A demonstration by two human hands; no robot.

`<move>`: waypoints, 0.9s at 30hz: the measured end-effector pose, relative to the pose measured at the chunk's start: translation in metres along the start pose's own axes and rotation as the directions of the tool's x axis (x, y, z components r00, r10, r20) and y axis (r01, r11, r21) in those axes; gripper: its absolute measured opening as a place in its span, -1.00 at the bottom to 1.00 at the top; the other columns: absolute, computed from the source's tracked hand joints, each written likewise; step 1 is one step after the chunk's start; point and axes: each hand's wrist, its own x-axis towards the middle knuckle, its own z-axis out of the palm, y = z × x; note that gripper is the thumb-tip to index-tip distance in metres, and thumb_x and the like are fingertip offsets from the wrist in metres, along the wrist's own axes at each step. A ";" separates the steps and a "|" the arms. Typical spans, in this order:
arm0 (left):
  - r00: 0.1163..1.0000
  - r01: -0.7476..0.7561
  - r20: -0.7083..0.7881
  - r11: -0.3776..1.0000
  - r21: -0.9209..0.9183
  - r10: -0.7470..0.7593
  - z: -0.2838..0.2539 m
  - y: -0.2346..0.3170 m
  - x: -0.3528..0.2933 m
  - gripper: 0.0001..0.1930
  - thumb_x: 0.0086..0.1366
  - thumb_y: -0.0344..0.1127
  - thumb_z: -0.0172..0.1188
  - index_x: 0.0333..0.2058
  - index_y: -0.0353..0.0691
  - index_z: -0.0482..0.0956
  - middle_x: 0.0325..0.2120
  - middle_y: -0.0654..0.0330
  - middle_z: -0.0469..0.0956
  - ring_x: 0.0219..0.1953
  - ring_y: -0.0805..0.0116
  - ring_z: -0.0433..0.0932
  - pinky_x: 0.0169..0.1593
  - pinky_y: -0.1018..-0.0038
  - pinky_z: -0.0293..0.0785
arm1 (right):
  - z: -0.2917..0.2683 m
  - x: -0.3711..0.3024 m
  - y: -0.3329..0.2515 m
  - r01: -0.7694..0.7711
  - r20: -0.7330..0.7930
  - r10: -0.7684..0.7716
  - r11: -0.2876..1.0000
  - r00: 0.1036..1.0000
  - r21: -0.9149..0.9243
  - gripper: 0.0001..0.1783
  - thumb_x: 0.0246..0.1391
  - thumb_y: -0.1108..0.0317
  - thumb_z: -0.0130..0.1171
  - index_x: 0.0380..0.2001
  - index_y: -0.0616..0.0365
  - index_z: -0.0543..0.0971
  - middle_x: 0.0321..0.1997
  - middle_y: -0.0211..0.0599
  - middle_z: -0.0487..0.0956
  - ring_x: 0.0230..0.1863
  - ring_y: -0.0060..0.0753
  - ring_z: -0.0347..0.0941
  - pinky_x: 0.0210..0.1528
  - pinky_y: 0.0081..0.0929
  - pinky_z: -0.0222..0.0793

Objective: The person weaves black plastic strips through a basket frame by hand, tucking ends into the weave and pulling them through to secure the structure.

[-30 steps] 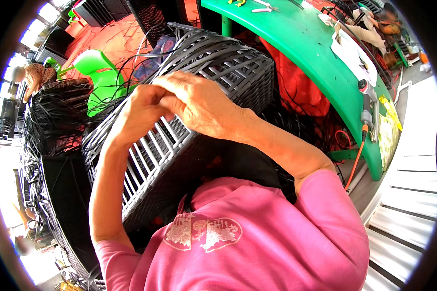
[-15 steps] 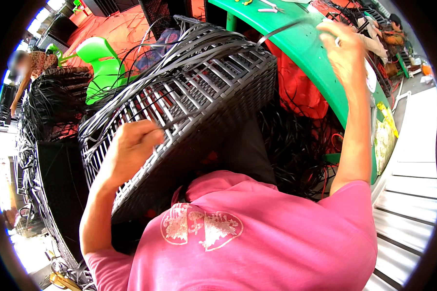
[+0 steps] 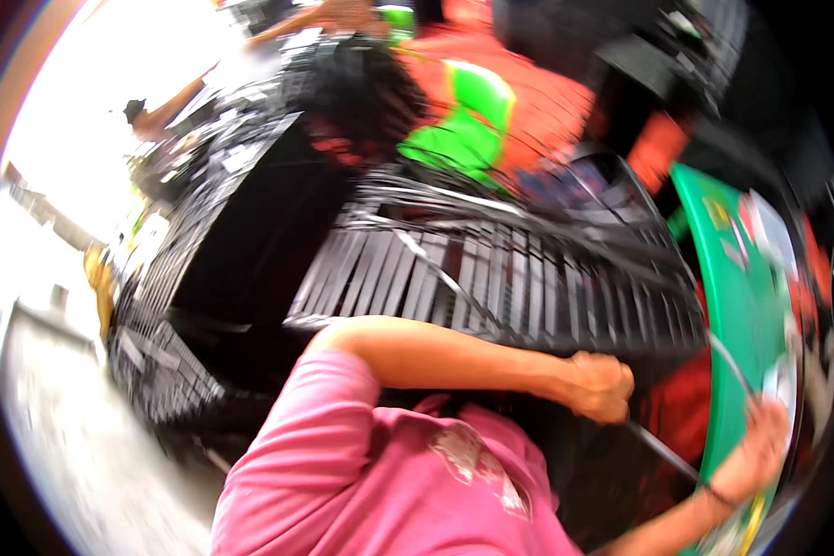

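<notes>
A half-woven dark wicker panel point(image 3: 468, 278), with grey slats running across its frame, lies in front of me. Crossing my body, my left arm ends in a closed left hand point(image 3: 602, 387) near the panel's near right corner. From that fist a flat plastic strip point(image 3: 663, 451) runs down to the right. My right hand point(image 3: 758, 452) is farther right, over the green table's edge, its fingers closed around a strip that comes from the panel's right corner. Motion blur hides the finger details. Loose black strips point(image 3: 574, 227) lie bunched along the panel's far side.
The green table point(image 3: 737, 269) curves along the right, with small tools on it. A bright green chair point(image 3: 473, 130) stands beyond the panel on orange-red sheeting point(image 3: 537, 83). Another dark woven piece point(image 3: 241, 241) stands at left. Blurred people are at the upper left.
My view has swung left, so the panel and table appear farther right. My left hand crossed over to the panel's right end; my right hand came down from above the table.
</notes>
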 end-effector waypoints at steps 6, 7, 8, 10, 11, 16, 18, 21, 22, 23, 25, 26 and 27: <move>0.622 -0.578 -0.768 0.752 -0.318 0.153 -0.040 0.008 -0.050 -0.67 0.17 -0.33 0.04 -0.73 -0.36 0.38 -0.83 0.21 0.33 -0.73 0.48 0.36 -0.66 0.41 0.22 | 0.076 -0.001 -0.029 -0.217 0.360 0.311 0.936 0.880 -0.277 -0.80 0.17 0.40 0.05 -0.27 0.32 0.57 -0.37 -0.23 0.59 -0.38 -0.44 0.49 -0.28 -0.54 0.43; 0.585 -0.563 -0.803 0.771 -0.299 0.115 -0.049 0.006 -0.056 -0.66 0.17 -0.33 0.06 -0.73 -0.37 0.37 -0.83 0.18 0.33 -0.72 0.49 0.36 -0.65 0.41 0.23 | 0.080 -0.006 -0.016 -0.159 0.508 0.365 0.901 0.780 -0.403 -0.80 0.16 0.41 0.06 -0.23 0.33 0.56 -0.35 -0.28 0.60 -0.37 -0.49 0.49 -0.27 -0.57 0.42; 0.560 -0.581 -0.819 0.764 -0.281 0.124 -0.060 0.010 -0.051 -0.66 0.18 -0.33 0.07 -0.73 -0.38 0.37 -0.83 0.16 0.33 -0.71 0.50 0.37 -0.63 0.41 0.24 | 0.076 -0.012 -0.016 -0.008 0.630 0.331 0.889 0.703 -0.458 -0.79 0.17 0.40 0.06 -0.24 0.33 0.57 -0.34 -0.25 0.60 -0.37 -0.52 0.49 -0.30 -0.61 0.42; 0.594 -0.543 -0.788 0.802 -0.247 0.160 -0.061 0.017 -0.046 -0.70 0.14 -0.33 0.08 -0.71 -0.38 0.40 -0.80 0.06 0.39 -0.69 0.29 0.45 -0.59 0.31 0.31 | 0.077 -0.029 0.017 -0.293 0.724 0.311 0.943 0.615 -0.155 -0.40 0.24 0.05 -0.05 0.15 0.32 0.27 -0.33 -0.23 0.53 -0.49 -0.59 0.39 -0.43 -0.69 0.31; 0.569 -0.504 -0.801 0.848 -0.165 0.183 -0.046 0.009 -0.036 -0.71 0.13 -0.33 0.08 -0.70 -0.37 0.42 -0.78 0.03 0.40 -0.68 0.21 0.47 -0.58 0.28 0.33 | 0.103 -0.040 0.016 -0.271 0.669 0.203 0.963 0.715 -0.003 -0.38 0.21 -0.02 -0.03 0.11 0.30 0.32 -0.43 -0.31 0.50 -0.57 -0.64 0.32 -0.53 -0.73 0.22; 0.802 -0.290 -0.574 0.948 -0.132 0.166 -0.011 0.014 -0.053 -0.79 0.09 -0.33 0.08 -0.64 -0.30 0.51 -0.63 0.00 0.54 -0.49 0.02 0.57 -0.40 0.23 0.47 | 0.140 -0.047 0.006 -0.191 0.447 0.070 0.954 0.892 0.232 -0.39 0.21 -0.11 -0.09 -0.03 0.29 0.44 -0.63 -0.47 0.35 -0.70 -0.73 0.14 -0.68 -0.77 0.06; 0.810 -0.419 -0.516 0.890 -0.180 0.277 -0.018 0.005 -0.052 -0.83 0.09 -0.36 0.08 -0.58 -0.32 0.52 -0.63 0.00 0.52 -0.47 0.08 0.56 -0.38 0.27 0.43 | 0.118 -0.037 0.016 -0.199 0.352 0.150 0.974 0.924 0.109 -0.40 0.24 -0.10 -0.14 -0.06 0.29 0.44 -0.67 -0.51 0.29 -0.72 -0.73 0.09 -0.70 -0.77 0.01; 0.829 -0.451 -0.442 0.877 -0.166 0.343 -0.028 -0.025 -0.070 -0.86 0.10 -0.37 0.09 -0.52 -0.33 0.52 -0.62 -0.01 0.48 -0.47 0.11 0.53 -0.37 0.30 0.39 | 0.040 0.006 0.042 -0.363 0.267 0.246 0.645 0.932 0.673 -0.57 0.21 0.12 -0.02 -0.06 0.26 0.46 -0.52 -0.31 0.43 -0.58 -0.59 0.29 -0.55 -0.66 0.23; 0.898 -0.337 -0.373 0.912 -0.236 0.235 -0.028 -0.035 -0.078 -0.87 0.10 -0.39 0.08 -0.53 -0.32 0.51 -0.61 0.01 0.48 -0.47 0.14 0.53 -0.36 0.31 0.39 | 0.013 0.012 0.057 -0.371 0.361 0.117 0.483 0.925 0.793 -0.59 0.13 0.25 0.15 -0.02 0.27 0.46 -0.32 -0.13 0.59 -0.41 -0.48 0.50 -0.36 -0.57 0.47; 0.892 -0.342 -0.371 0.923 -0.177 0.259 -0.032 -0.035 -0.086 -0.88 0.10 -0.38 0.08 -0.53 -0.31 0.50 -0.61 0.01 0.49 -0.45 0.13 0.54 -0.35 0.30 0.40 | -0.003 0.008 0.065 -0.364 0.339 0.136 0.432 0.931 0.825 -0.53 0.14 0.22 0.14 0.06 0.24 0.39 -0.25 -0.13 0.59 -0.40 -0.47 0.50 -0.38 -0.56 0.47; 0.846 -0.337 -0.431 0.941 0.023 0.314 -0.027 -0.039 -0.080 -0.88 0.09 -0.37 0.09 -0.54 -0.28 0.49 -0.60 0.03 0.51 -0.44 0.10 0.55 -0.34 0.27 0.43 | 0.026 -0.007 0.054 -0.509 0.326 0.392 0.629 0.860 0.587 -0.56 0.21 0.03 -0.02 -0.20 0.25 0.49 -0.61 -0.36 0.38 -0.67 -0.59 0.24 -0.65 -0.65 0.14; 0.806 -0.340 -0.462 0.929 0.148 0.369 -0.020 -0.038 -0.072 -0.88 0.09 -0.35 0.10 -0.55 -0.26 0.49 -0.59 0.05 0.52 -0.45 0.09 0.56 -0.34 0.24 0.45 | 0.041 -0.022 0.043 -0.600 0.268 0.539 0.675 0.798 0.429 -0.47 0.24 -0.06 -0.10 -0.33 0.25 0.54 -0.79 -0.47 0.28 -0.80 -0.64 0.11 -0.79 -0.69 -0.03; 0.900 -0.167 -0.386 0.977 0.129 0.205 -0.021 -0.039 -0.064 -0.91 0.04 -0.32 0.11 -0.56 -0.18 0.49 -0.59 0.12 0.52 -0.48 0.13 0.58 -0.36 0.25 0.50 | 0.054 -0.034 0.029 -0.634 0.421 0.531 0.758 0.735 0.152 -0.50 0.16 -0.01 0.00 -0.43 0.30 0.56 -0.78 -0.41 0.34 -0.79 -0.62 0.17 -0.77 -0.68 0.04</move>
